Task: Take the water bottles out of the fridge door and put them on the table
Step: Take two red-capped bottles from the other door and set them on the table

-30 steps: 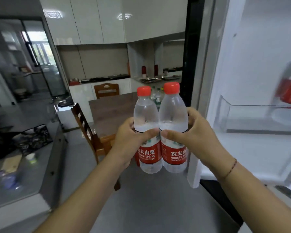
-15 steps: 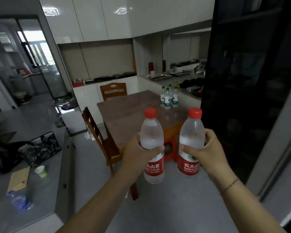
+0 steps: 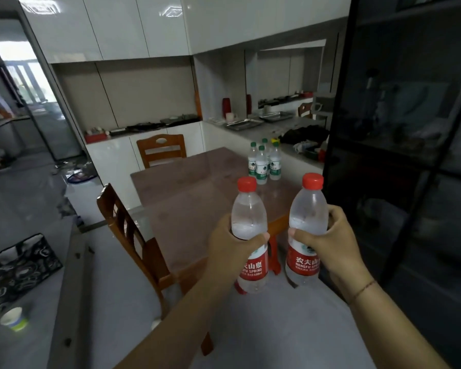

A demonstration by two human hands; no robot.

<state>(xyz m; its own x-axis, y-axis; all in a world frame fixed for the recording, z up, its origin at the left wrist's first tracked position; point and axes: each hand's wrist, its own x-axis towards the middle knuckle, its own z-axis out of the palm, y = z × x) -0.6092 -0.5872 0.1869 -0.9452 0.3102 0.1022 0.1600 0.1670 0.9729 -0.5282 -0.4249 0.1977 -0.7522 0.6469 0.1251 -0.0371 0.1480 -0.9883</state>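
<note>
Bottles hang upright at lower centre of frame, short of the worktop (image 3: 186,198): left hand (image 3: 232,251) curls round the left bottle (image 3: 249,217) at its waist, right hand (image 3: 333,246) round the right bottle (image 3: 308,209) likewise. Full and fogged, they look weighty and slick; thin walls may dent, so a mid-body hold seems right.

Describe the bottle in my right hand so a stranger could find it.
Find the brown dining table; before it, two red-capped bottles are held up. The right bottle is nearest the dark glass cabinet, gripped by the right hand wearing a thread bracelet, unlike the left bottle.
</note>
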